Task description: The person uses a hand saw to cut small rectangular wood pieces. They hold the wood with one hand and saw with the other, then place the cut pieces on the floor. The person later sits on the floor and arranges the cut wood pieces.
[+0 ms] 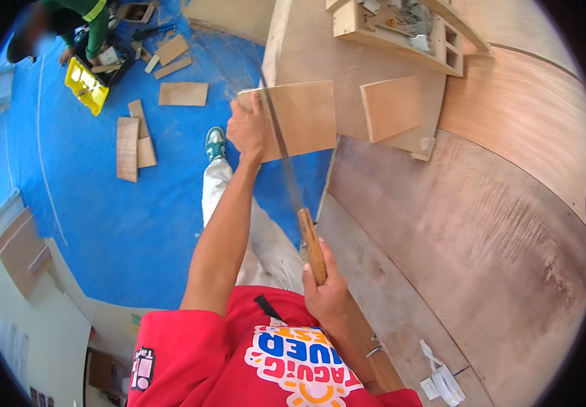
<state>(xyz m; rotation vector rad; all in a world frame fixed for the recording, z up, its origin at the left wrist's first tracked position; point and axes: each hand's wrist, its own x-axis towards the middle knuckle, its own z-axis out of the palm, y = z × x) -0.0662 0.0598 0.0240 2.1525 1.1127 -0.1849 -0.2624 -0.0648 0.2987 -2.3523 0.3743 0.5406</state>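
Note:
My right hand [325, 288] is wrapped round the wooden handle of a handsaw [311, 244]. The saw's long thin blade runs away from me across a light-brown plywood board [300, 119], near the board's left end. My left hand [247, 130] grips that left end, its fingers over the far edge and close beside the blade. The board's right part lies on the workbench [367, 61], while its left part sticks out over the blue floor covering. How deep the blade sits in the wood cannot be made out.
Another plywood piece [393, 108] lies right of the board, below a wooden box frame [401, 34]. Plywood offcuts [128, 149] lie on the blue floor sheet [144, 251]. A person [79, 27] crouches far left by a yellow-lidded toolbox [86, 86]. A white corded device [447, 385] sits lower right.

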